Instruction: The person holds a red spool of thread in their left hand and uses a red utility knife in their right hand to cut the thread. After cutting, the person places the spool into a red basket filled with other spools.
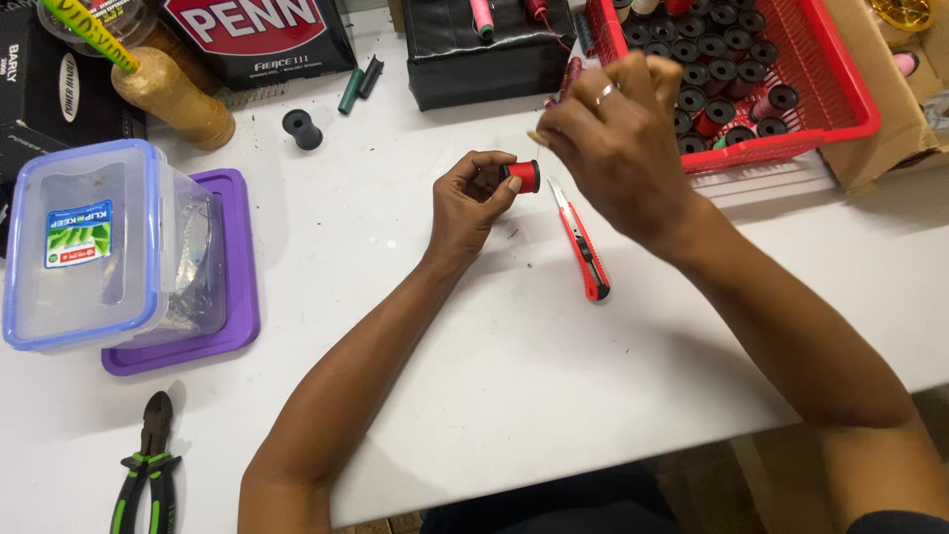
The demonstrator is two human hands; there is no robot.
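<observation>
My left hand (pixel 474 198) holds a small spool of red thread (pixel 524 176) by its black ends, just above the white table (pixel 514 356). My right hand (pixel 618 143), a ring on one finger, is raised beside the spool with fingers pinched together; whether thread runs between them is too fine to tell. A red utility knife (pixel 581 242) lies on the table just below and between the two hands.
A red basket (pixel 840 94) of several thread spools stands at the back right. A clear lidded box (pixel 99 247) sits on a purple lid (pixel 232 297) at left. Green-handled cutters (pixel 148 465) lie front left. A black spool (pixel 301 129), black boxes and a gold thread cone (pixel 173 97) stand behind.
</observation>
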